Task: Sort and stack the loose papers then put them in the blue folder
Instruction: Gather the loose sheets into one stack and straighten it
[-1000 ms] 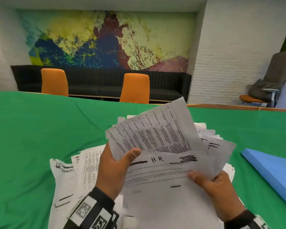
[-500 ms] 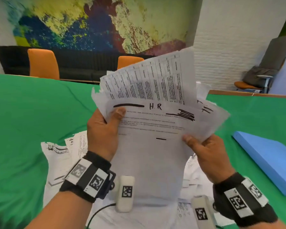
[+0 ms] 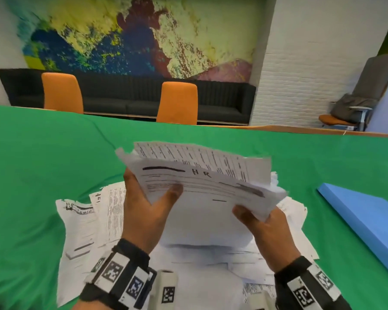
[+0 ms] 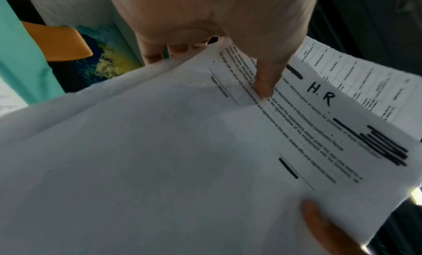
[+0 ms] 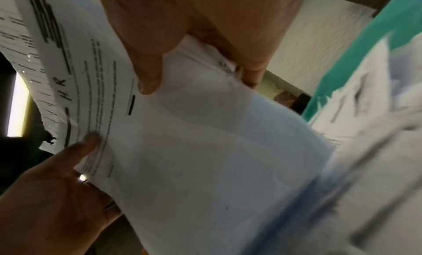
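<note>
Left hand (image 3: 143, 211) and right hand (image 3: 264, 231) each in a pinching grip on the sheaf of papers (image 3: 206, 189) topped "H.R", loose papers (image 3: 81, 233) on green bench (image 3: 31, 166), blue folder (image 3: 363, 222) to the right

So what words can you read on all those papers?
"H.R", handwritten on the top sheet that both hands hold.
Printed lines on that sheet: too blurred to read.
The table sheet behind it: too small.
Papers on the table: too blurred.
Wrist tags: square codes, no words.
</note>
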Motion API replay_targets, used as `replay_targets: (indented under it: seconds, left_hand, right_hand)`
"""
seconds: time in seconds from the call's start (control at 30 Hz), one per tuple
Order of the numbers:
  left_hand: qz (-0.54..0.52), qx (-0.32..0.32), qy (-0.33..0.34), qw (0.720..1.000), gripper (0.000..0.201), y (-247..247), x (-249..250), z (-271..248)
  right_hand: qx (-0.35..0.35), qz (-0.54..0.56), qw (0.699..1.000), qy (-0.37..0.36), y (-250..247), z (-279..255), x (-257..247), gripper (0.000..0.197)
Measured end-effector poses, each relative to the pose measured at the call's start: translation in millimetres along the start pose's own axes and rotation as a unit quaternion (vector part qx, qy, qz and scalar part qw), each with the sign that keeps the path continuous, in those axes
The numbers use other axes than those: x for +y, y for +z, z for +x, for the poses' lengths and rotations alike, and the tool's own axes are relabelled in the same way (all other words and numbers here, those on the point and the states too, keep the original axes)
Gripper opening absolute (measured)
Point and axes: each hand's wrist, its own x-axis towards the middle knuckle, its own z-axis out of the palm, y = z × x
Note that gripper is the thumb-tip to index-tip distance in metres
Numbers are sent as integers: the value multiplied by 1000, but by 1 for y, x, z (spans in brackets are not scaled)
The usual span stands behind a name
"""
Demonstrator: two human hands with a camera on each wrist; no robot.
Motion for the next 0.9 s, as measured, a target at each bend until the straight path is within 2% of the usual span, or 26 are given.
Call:
replay_targets:
  seconds: [0.07,0.17,0.3,0.43,0.57,0.67,0.8,0.9]
  left_hand:
    - [2,3,16,1000,89,-3,3,7]
    - [-2,2,3,1000,95,-6,1,11]
    - [3,-4,-18,1000,89,-5,-7,15]
    - [-4,-19,-34,999,81,-4,-11,16]
    - [-6,-16,-36,999,77,-1,-10,15]
    - [-11,-9,-32,999,74,-2,-12,15]
    - [9,30,-55,998,43,1,-19,10]
    - [4,64,18,998,39,10,5,16]
  right_hand:
    - [18,21,1000,-13,-1,8,-5,54]
    - [7,43,999,11,-2,13,-8,60]
    - [6,1,999,31,-7,17,-6,42]
    - [-57,-78,994,57,-8,16,-1,25]
    - [-74,-88,992,58,1,14,3,30]
    - [-35,-76,996,38,3,14,2,27]
    - [-25,-110,993,34,9,14,-7,21]
    - [25,-93,995,-26,12,15,-18,21]
